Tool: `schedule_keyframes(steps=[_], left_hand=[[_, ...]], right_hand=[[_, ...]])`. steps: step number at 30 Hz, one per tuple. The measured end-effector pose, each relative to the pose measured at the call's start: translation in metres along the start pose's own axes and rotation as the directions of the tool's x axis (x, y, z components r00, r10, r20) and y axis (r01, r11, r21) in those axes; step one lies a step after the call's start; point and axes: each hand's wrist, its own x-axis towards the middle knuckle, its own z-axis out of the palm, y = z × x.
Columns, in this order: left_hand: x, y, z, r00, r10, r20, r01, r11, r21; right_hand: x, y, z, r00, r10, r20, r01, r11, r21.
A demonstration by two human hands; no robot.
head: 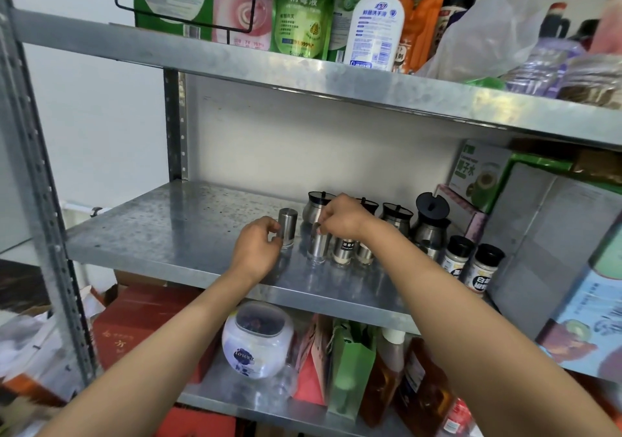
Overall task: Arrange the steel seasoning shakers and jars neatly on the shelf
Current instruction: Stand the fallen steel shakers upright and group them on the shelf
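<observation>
On the middle steel shelf (168,221) my left hand (257,246) grips a plain steel shaker (288,226) that stands upright. Just to its right my right hand (340,216) pinches the top of a second steel shaker (318,246). Two more shakers, one with a black label (345,249), stand in a row right of it. Behind them are steel jars with black lids (395,218), one partly hidden by my right hand, and a taller steel pot (430,224).
Two black-capped spice bottles (484,268) stand at the right end of the row, with boxes (545,234) beyond them. Bottles and refill pouches crowd the shelf above. A round clear jar (257,339), bags and bottles sit on the shelf below.
</observation>
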Motion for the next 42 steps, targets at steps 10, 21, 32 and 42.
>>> schedule_keyframes(steps=[10, 21, 32, 42], left_hand=[[0.001, 0.002, -0.001, 1.0, -0.016, -0.005, 0.016, 1.0, -0.02], [0.008, -0.009, 0.004, 0.998, -0.057, 0.032, 0.058, 0.998, -0.021], [0.026, -0.009, 0.014, 0.984, -0.143, 0.105, 0.158, 0.977, -0.144], [0.027, -0.018, 0.018, 0.992, -0.11, 0.069, 0.117, 0.987, -0.109]], right_hand=[[-0.003, -0.003, 0.0, 1.0, 0.0, -0.003, 0.0, 0.993, 0.12], [0.005, 0.002, 0.007, 0.997, -0.025, -0.069, 0.017, 0.993, -0.116], [0.015, 0.013, 0.009, 0.999, -0.027, -0.027, 0.027, 0.999, -0.017], [0.028, -0.004, 0.006, 0.977, -0.066, -0.201, 0.093, 0.987, 0.127]])
